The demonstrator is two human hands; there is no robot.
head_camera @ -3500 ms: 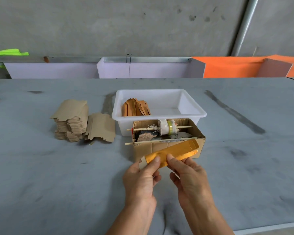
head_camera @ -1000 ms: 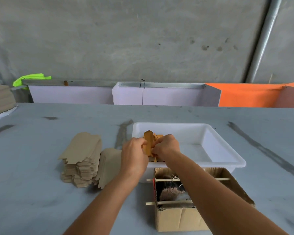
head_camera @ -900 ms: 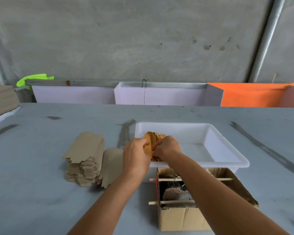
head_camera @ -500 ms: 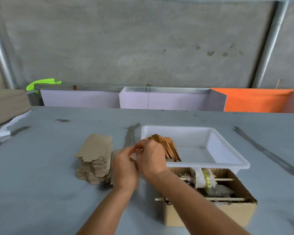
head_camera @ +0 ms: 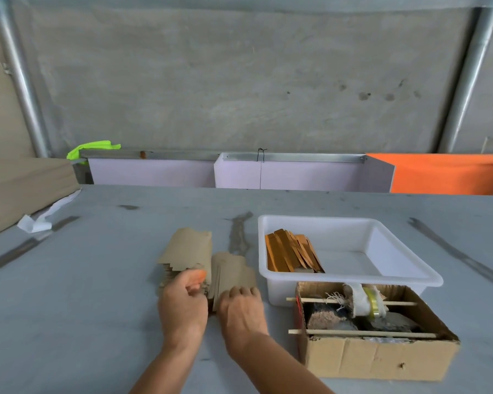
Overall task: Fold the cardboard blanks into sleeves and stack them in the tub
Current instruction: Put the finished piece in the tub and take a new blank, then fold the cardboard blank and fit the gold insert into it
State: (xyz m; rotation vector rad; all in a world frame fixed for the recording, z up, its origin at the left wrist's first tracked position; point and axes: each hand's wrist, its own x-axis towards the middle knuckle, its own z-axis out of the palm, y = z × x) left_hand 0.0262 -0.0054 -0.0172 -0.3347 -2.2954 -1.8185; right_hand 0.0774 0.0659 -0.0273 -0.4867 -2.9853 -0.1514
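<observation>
Both hands are now being seen off the tub [head_camera: 350,220], at the blanks [head_camera: 188,248] left of it. Approx. a dozen sleeves [head_camera: 291,254] are being held in the tub's left end; a thick pile is being left to fold. Left hand [head_camera: 182,302] fingers are being curled on the blanks' near edge; right hand [head_camera: 242,308] fingers are being pressed on the leaning blanks [head_camera: 234,268].

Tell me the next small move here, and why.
Probably lift one blank off the low pile. Both hands, left and right, are already at the blanks beside the tall stack, neither visibly holding one, and the folded sleeves sit in the tub, so a new blank comes next.
</observation>
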